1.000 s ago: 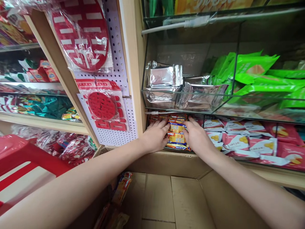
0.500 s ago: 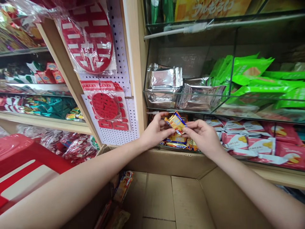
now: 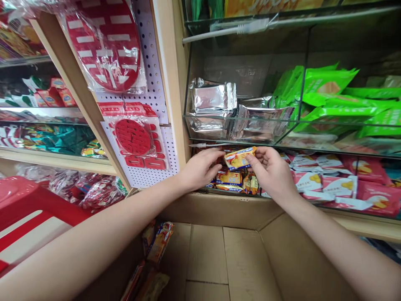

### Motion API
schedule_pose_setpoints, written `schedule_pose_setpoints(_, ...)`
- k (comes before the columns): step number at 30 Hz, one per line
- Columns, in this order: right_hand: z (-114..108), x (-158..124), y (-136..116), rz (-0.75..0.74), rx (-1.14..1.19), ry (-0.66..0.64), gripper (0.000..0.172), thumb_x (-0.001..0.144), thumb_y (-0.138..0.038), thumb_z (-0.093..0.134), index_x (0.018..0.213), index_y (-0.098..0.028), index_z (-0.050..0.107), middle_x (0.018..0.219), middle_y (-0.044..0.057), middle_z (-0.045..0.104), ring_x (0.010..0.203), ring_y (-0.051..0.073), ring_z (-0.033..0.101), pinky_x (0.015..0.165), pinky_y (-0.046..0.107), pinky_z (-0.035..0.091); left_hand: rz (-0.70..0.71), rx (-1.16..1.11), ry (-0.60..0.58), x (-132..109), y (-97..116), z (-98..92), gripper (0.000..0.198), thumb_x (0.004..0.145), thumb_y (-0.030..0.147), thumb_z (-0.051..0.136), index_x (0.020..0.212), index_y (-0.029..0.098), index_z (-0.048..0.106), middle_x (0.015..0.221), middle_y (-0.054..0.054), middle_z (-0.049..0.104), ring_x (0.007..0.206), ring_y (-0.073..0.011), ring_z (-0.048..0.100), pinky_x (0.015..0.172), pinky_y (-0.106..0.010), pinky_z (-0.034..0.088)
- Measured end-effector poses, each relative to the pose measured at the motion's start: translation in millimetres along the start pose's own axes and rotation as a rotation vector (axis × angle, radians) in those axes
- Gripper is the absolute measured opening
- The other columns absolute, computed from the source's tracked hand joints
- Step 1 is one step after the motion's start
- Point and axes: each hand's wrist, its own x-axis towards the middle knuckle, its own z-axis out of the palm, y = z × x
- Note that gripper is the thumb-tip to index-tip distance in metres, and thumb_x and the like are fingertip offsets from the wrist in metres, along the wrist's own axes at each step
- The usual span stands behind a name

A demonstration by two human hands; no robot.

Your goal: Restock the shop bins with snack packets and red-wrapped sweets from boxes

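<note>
A small yellow and orange snack packet (image 3: 239, 158) is held level between my two hands, just in front of the low glass shelf compartment. My left hand (image 3: 200, 168) pinches its left end, and my right hand (image 3: 272, 170) pinches its right end. Below the packet, a stack of like yellow and orange packets (image 3: 230, 180) lies in the leftmost compartment of that shelf. Both forearms reach over an open cardboard box (image 3: 225, 259).
Pink and white packets (image 3: 326, 184) fill the compartment to the right. Silver packets (image 3: 216, 104) and green packets (image 3: 332, 96) sit on the glass shelf above. A few packets (image 3: 156, 246) lie at the box's left side. A pegboard with red decorations (image 3: 134, 138) hangs left.
Both hands went from pressing the packet stack in the shelf to lifting one packet out; it is now held level, slightly higher and to the right.
</note>
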Motion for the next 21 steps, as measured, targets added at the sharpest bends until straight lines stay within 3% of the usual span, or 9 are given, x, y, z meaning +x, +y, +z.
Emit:
schedule_pose_setpoints(3,7,4,10,0.085,-0.046,0.001,0.036,0.077,-0.029,0.049,0.109,-0.015,0.04,0.086,0.009,0.06,0.074,0.02,0.059,0.066,0.034,0.047,-0.051,0.18,-0.154,-2,-5,2.3,0.049,0.083,0.031,0.038,0.126,0.008,0.034,0.135,-0.017,0.033,0.124,-0.0246,0.03,0.101,-0.041,0.027)
schedule_pose_setpoints(6,13,6,10,0.125,-0.19,-0.077,0.041,0.075,-0.023,0.048,0.113,-0.013,0.039,0.083,0.01,0.061,0.075,0.023,0.058,0.069,0.037,0.045,-0.133,0.27,-0.273,-7,-4,8.0,0.057,0.083,0.039,0.034,0.131,0.01,0.026,0.14,-0.017,0.023,0.126,-0.0291,0.024,0.101,-0.047,0.024)
schedule_pose_setpoints(10,20,8,5,0.107,-0.428,-0.152,0.033,0.076,-0.021,0.044,0.108,-0.013,0.047,0.085,0.012,0.061,0.08,0.026,0.057,0.073,0.039,0.043,-0.157,0.325,-0.299,-9,0,11.1,0.058,0.081,0.042,0.037,0.129,0.01,0.03,0.138,-0.015,0.028,0.124,-0.0304,0.028,0.099,-0.046,0.026)
schedule_pose_setpoints(14,26,9,8,0.008,-0.632,-0.219,0.03,0.077,-0.02,0.042,0.103,-0.012,0.055,0.094,0.017,0.054,0.087,0.029,0.053,0.075,0.039,0.042,-0.174,0.326,-0.303,-9,3,9.8,0.061,0.081,0.043,0.037,0.134,0.018,0.021,0.14,-0.014,0.024,0.123,-0.0324,0.028,0.097,-0.049,0.027)
schedule_pose_setpoints(21,24,9,14,-0.032,-0.519,-0.139,0.034,0.074,-0.015,0.045,0.107,-0.008,0.05,0.099,0.017,0.052,0.093,0.026,0.051,0.081,0.038,0.041,-0.21,0.317,-0.324,-10,4,10.0,0.061,0.08,0.048,0.037,0.134,0.022,0.022,0.142,-0.012,0.018,0.125,-0.0356,0.022,0.096,-0.053,0.025)
